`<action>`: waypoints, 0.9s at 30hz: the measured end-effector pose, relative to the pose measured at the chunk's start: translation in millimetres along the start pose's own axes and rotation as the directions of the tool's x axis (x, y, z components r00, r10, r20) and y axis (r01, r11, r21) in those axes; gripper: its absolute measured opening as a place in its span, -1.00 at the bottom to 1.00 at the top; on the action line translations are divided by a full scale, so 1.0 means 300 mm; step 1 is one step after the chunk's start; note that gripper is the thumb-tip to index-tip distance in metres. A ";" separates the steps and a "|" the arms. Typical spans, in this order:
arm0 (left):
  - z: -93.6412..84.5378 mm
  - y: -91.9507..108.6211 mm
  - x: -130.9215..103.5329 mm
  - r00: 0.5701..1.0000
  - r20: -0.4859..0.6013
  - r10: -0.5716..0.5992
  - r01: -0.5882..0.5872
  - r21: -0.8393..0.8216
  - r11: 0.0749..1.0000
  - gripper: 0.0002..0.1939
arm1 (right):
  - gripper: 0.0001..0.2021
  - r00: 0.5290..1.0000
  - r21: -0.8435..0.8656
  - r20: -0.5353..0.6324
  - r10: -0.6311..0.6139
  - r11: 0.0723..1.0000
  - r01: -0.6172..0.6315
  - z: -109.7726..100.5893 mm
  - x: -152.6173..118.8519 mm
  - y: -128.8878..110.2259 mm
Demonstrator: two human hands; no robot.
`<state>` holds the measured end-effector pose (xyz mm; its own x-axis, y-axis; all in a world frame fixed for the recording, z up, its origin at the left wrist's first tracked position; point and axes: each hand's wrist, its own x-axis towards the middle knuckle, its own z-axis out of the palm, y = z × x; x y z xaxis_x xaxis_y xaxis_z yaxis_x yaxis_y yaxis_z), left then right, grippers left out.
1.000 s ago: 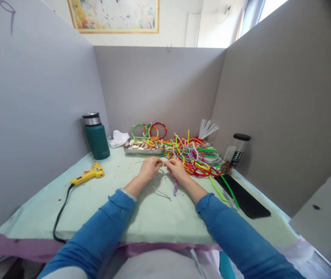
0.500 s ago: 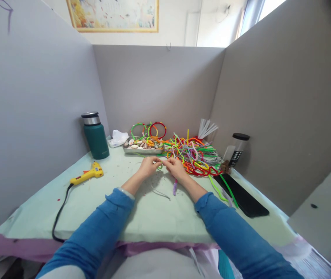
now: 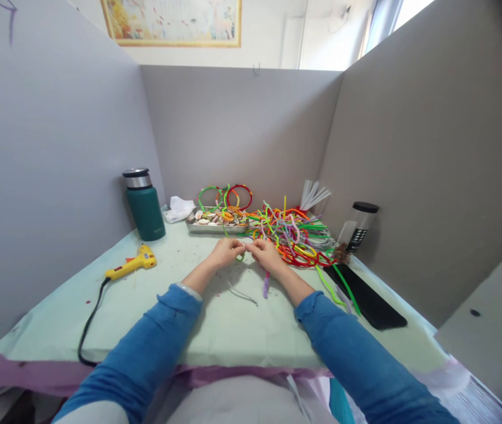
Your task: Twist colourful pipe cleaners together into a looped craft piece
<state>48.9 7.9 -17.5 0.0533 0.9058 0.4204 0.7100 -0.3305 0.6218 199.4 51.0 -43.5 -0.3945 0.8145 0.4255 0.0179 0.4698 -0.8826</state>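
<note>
My left hand is closed in a pinch over the middle of the table. A green pipe cleaner curls out below its fingertips, and a thin green end shows above the hand. My right hand is closed as well, its fingertips meeting those of the left. What lies between the right fingertips is too small to make out. A purple pipe cleaner shows just below the right hand; whether it hangs or lies there I cannot tell. Thin grey strands lie on the tabletop nearer to me.
Behind my hands stands a metal tray of shell-like pieces, with coloured rings behind. Right of it is a tangled pipe cleaner heap. A yellow glue gun and green bottle are left; a black phone-like slab and clear jar right.
The green pipe cleaner at the left fingertips has shifted, and its thin end now points up toward the tray. Both hands stay in nearly the same place.
</note>
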 end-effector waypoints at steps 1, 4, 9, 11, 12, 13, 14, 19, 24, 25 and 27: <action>0.000 -0.001 -0.001 1.000 0.014 -0.010 0.011 -0.027 1.000 -0.71 | -0.66 1.000 0.007 0.008 0.003 1.000 -0.003 0.000 -0.002 -0.002; 0.003 -0.004 -0.006 0.995 0.071 -0.065 0.074 -0.125 0.989 -0.72 | -0.67 1.000 0.025 0.022 0.003 1.000 -0.004 0.000 -0.004 -0.003; 0.004 -0.007 -0.015 0.973 0.201 -0.118 0.178 -0.314 0.933 -0.74 | -0.68 0.997 0.078 0.060 0.038 0.996 -0.043 -0.004 -0.006 -0.006; 0.002 -0.005 -0.019 0.966 0.240 -0.097 0.191 -0.405 0.894 -0.73 | -0.68 0.995 0.111 0.075 0.058 0.992 -0.066 -0.006 -0.006 -0.009; 0.001 -0.004 -0.020 0.963 0.256 -0.087 0.196 -0.440 0.876 -0.71 | -0.69 0.994 0.128 0.083 0.066 0.989 -0.076 -0.007 -0.007 -0.011; 0.000 -0.003 -0.021 0.960 0.269 -0.079 0.201 -0.465 0.862 -0.70 | -0.69 0.993 0.144 0.090 0.071 0.986 -0.084 -0.008 -0.007 -0.013; -0.002 -0.001 -0.021 0.958 0.277 -0.074 0.205 -0.478 0.854 -0.70 | -0.69 0.993 0.158 0.094 0.076 0.983 -0.090 -0.009 -0.007 -0.015; -0.012 0.002 -0.019 0.952 0.303 -0.053 0.198 -0.473 0.859 -0.71 | -0.72 0.995 0.174 0.068 0.072 0.981 -0.083 -0.015 -0.004 -0.024; -0.004 -0.001 -0.013 0.961 0.274 -0.028 0.145 -0.416 0.898 -0.71 | -0.72 0.997 0.154 0.046 0.065 0.985 -0.071 -0.018 0.003 -0.014; 0.000 -0.003 -0.011 0.969 0.243 -0.033 0.124 -0.367 0.922 -0.72 | -0.72 0.996 0.159 0.055 0.063 0.985 -0.071 -0.017 0.004 -0.011; 0.009 -0.009 -0.006 0.987 0.159 -0.030 0.067 -0.232 0.970 -0.74 | -0.72 0.996 0.173 0.069 0.063 0.982 -0.074 -0.014 0.006 -0.007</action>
<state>48.6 7.9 -21.8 0.1431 0.9459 0.2911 0.5299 -0.3216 0.7847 202.5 53.0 -40.0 -0.4547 0.8170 0.3547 -0.1126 0.3423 -0.9328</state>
